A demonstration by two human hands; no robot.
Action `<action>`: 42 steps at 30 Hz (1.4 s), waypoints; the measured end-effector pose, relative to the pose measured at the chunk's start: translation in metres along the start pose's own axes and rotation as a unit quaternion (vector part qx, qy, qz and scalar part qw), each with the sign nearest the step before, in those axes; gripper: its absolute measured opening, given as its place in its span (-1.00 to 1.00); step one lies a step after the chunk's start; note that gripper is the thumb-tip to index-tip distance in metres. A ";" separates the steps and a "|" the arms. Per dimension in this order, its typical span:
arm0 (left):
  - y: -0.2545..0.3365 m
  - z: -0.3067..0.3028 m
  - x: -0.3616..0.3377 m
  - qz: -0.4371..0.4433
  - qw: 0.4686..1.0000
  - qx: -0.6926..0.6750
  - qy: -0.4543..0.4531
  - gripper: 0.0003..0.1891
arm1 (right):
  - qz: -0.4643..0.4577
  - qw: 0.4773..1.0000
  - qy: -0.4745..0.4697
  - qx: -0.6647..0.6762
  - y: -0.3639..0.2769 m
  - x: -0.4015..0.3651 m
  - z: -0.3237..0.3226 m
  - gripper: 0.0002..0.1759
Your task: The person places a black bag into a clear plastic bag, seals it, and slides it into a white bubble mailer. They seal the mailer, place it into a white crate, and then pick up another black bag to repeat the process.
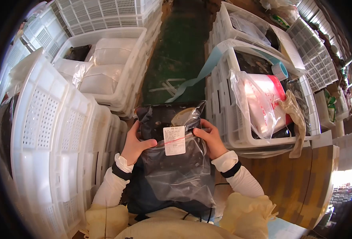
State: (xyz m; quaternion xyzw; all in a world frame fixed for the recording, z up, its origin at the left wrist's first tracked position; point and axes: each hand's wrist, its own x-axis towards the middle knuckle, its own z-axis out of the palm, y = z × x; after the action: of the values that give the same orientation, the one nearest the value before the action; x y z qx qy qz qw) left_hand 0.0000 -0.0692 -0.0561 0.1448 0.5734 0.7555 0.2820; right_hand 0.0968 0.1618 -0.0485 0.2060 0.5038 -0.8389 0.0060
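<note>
Between my two hands is a dark plastic-wrapped package with a loose clear plastic bag end hanging toward my body. A white printed label with a thin red line across it lies on its front. My left hand grips the package's left side, thumb on top. On the right side my right hand holds it the same way, thumb near the label's edge. The fingers under the package are hidden. What is inside the dark wrapping I cannot make out.
White plastic crates stand stacked at left, one holding wrapped white packs. At right, a stacked crate carries a red-and-white bag and a light-blue roll with its strip trailing. Below it stand taped cardboard boxes.
</note>
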 end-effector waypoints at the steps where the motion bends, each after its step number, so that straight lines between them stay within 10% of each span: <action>1: 0.001 0.000 0.003 -0.004 1.000 -0.010 0.002 -0.17 | -0.013 1.000 0.014 0.003 -0.002 0.001 0.001 -0.38; 9: -0.004 -0.003 0.031 -0.149 0.951 -0.272 0.009 -0.22 | 0.035 0.993 0.032 0.113 0.000 0.007 -0.017 -0.13; 13: -0.004 -0.008 0.027 -0.161 0.970 -0.169 -0.063 -0.03 | 0.021 0.999 0.002 0.031 -0.006 -0.001 -0.021 -0.02; 22: 0.030 0.021 0.026 0.028 0.992 -0.113 -0.038 0.09 | -0.223 0.973 -0.014 -0.060 -0.026 0.003 -0.017 0.08; 31: 0.066 0.053 0.004 0.033 0.997 -0.057 0.035 -0.23 | -0.249 0.962 0.048 -0.099 -0.054 -0.025 0.029 -0.69; 42: 0.013 0.040 0.023 -0.069 0.991 -0.069 0.093 -0.78 | -0.054 0.991 0.121 -0.017 -0.023 0.011 0.005 -0.77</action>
State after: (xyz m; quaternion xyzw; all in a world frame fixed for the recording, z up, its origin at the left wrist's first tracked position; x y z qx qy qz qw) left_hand 0.0000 -0.0266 -0.0343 0.0140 0.5520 0.7823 0.2882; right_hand 0.0804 0.1712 -0.0305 0.2784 0.5255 -0.7981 -0.0965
